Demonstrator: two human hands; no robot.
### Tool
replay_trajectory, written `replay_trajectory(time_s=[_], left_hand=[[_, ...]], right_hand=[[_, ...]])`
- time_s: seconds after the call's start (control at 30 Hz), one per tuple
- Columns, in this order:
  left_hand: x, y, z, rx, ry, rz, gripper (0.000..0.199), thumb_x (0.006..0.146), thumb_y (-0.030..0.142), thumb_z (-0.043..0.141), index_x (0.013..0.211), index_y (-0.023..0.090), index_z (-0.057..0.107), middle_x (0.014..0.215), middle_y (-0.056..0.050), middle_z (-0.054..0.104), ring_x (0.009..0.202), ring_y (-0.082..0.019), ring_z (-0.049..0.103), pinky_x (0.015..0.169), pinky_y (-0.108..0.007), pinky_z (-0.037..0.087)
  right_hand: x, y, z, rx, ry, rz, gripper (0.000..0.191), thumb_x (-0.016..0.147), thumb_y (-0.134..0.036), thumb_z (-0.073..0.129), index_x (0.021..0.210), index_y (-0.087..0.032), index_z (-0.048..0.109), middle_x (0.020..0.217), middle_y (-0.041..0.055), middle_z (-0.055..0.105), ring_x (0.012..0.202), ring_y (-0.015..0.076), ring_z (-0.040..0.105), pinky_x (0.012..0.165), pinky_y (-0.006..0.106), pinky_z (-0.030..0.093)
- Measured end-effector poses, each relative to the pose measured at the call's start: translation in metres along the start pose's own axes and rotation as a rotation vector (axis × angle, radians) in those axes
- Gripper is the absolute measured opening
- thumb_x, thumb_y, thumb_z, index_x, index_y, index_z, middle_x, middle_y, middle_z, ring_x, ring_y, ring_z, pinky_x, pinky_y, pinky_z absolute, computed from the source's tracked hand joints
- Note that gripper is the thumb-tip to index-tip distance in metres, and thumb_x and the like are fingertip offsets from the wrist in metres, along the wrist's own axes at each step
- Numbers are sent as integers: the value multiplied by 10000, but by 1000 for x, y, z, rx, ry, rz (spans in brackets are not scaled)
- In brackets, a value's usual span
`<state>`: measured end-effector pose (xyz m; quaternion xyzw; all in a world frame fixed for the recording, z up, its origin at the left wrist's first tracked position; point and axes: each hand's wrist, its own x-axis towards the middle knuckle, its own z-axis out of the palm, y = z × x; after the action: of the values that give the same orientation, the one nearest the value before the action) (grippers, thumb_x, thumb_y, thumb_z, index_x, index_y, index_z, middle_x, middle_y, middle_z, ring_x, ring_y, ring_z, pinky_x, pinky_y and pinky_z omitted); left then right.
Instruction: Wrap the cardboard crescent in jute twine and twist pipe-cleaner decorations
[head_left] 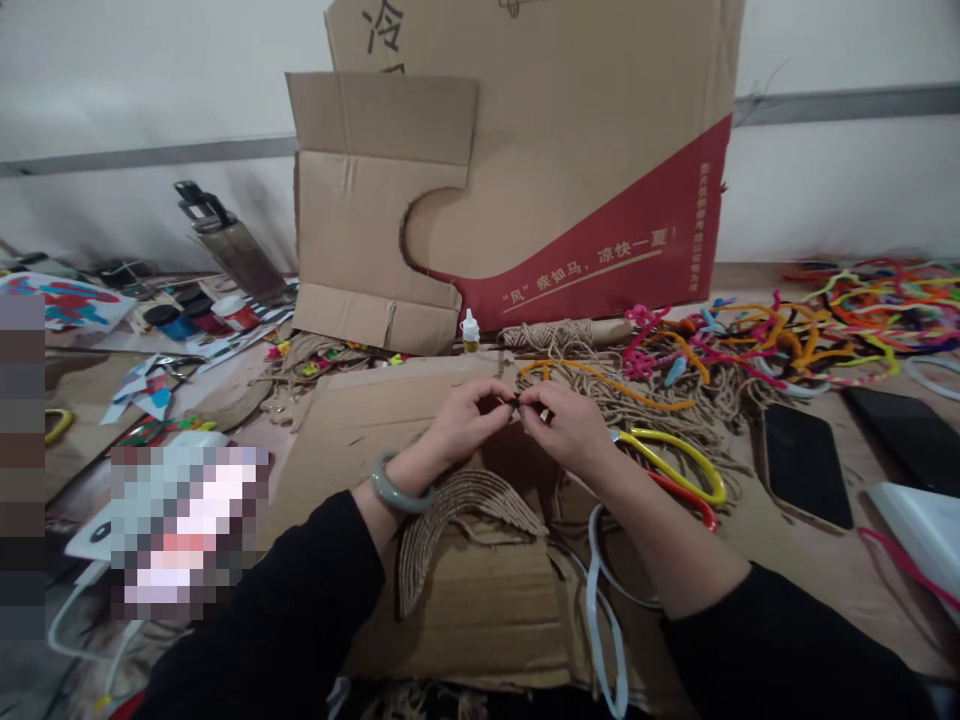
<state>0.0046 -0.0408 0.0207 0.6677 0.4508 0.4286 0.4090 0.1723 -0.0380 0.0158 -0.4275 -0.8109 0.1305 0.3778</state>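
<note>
My left hand (471,420), with a pale green bangle on the wrist, pinches a small dark piece (514,403) near the middle of the view. From the other side, the fingertips of my right hand (559,422) close on the same piece. What it is cannot be made out. Below my hands a curved piece of coiled twine (472,500) lies on a flat cardboard sheet (480,600). Beside my right forearm are scissors with yellow and red handles (686,467). A pale blue strip (596,610) lies near them.
Upright cardboard (570,120) stands behind, with a small white-capped bottle (470,330) before it. Loose twine (622,390) and colourful pipe cleaners (817,320) spread right, near two phones. Left are paint jars (169,322), a dark bottle (240,250) and a white device (150,490) with a cable.
</note>
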Motion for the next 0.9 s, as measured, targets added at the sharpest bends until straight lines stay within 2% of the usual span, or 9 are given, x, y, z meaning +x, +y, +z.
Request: replay_trajectory(time_s=[0.17, 0.33, 0.43, 0.6, 0.77, 0.9], left_hand=[[1, -3, 0, -43, 12, 14, 101, 697, 164, 577, 783, 152, 629, 746, -9, 627, 693, -99, 539, 690, -238, 431], [4, -11, 0, -278, -2, -94, 131, 711, 248, 623, 805, 159, 606, 730, 2, 621, 623, -81, 555, 635, -226, 444], [5, -12, 0, -312, 15, -107, 150, 701, 262, 648, 798, 155, 606, 722, 5, 616, 610, -71, 546, 625, -217, 443], [3, -13, 2, -310, 11, -96, 161, 694, 257, 658, 808, 151, 621, 732, 2, 620, 624, -72, 552, 620, -210, 445], [2, -7, 1, -342, 5, -133, 239, 700, 309, 678, 858, 148, 600, 756, 0, 616, 635, -77, 570, 623, -215, 453], [1, -5, 1, -355, -13, -130, 316, 683, 330, 706, 927, 151, 615, 865, -30, 649, 696, -91, 587, 671, -231, 467]], right_hand=[[2, -5, -1, 136, -21, 149, 118, 782, -237, 508, 755, -201, 617, 695, 27, 641, 622, 145, 559, 596, 267, 415], [6, -7, -4, 352, 13, 229, 117, 768, -280, 540, 812, -191, 603, 749, 34, 644, 638, 141, 570, 598, 268, 441], [8, -7, -6, 444, -9, 297, 167, 773, -333, 542, 829, -185, 595, 726, 27, 626, 612, 137, 563, 582, 271, 447], [9, -7, -8, 432, -77, 348, 200, 771, -367, 518, 758, -184, 598, 586, -7, 562, 545, 124, 508, 530, 259, 400], [8, -3, -5, 446, -14, 400, 205, 743, -371, 518, 734, -179, 590, 574, -10, 545, 527, 121, 490, 521, 260, 382], [8, -4, -4, 415, 7, 397, 189, 744, -357, 520, 717, -182, 586, 562, -12, 541, 524, 120, 487, 522, 257, 377]])
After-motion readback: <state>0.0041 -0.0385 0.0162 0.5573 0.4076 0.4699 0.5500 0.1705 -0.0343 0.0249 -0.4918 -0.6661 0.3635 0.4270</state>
